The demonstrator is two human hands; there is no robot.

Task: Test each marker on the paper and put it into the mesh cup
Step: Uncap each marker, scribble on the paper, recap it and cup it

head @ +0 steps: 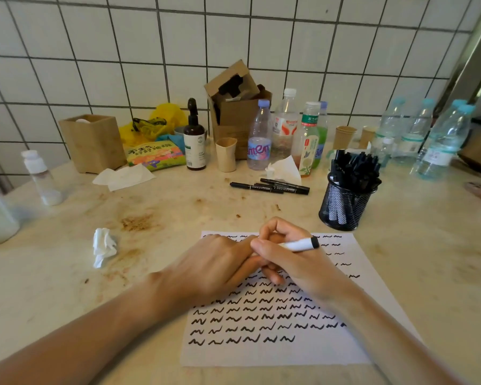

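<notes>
A white paper (331, 348) covered with rows of black squiggles lies on the counter in front of me. My right hand (292, 262) holds a white marker (300, 244) with a black end pointing right, above the paper's top half. My left hand (214, 262) meets it from the left, its fingertips hidden between the two hands; I cannot tell what they grip. The black mesh cup (345, 204), full of dark markers, stands just beyond the paper's top right corner. A few black markers (272, 186) lie loose on the counter behind the paper.
A crumpled tissue (103, 247) lies left of the paper. Bottles (258, 137), paper cups (226, 154), a cardboard box (233, 107), a wooden holder (93, 141) and more water bottles (439, 140) crowd the back along the tiled wall. A white bottle (41, 177) stands far left.
</notes>
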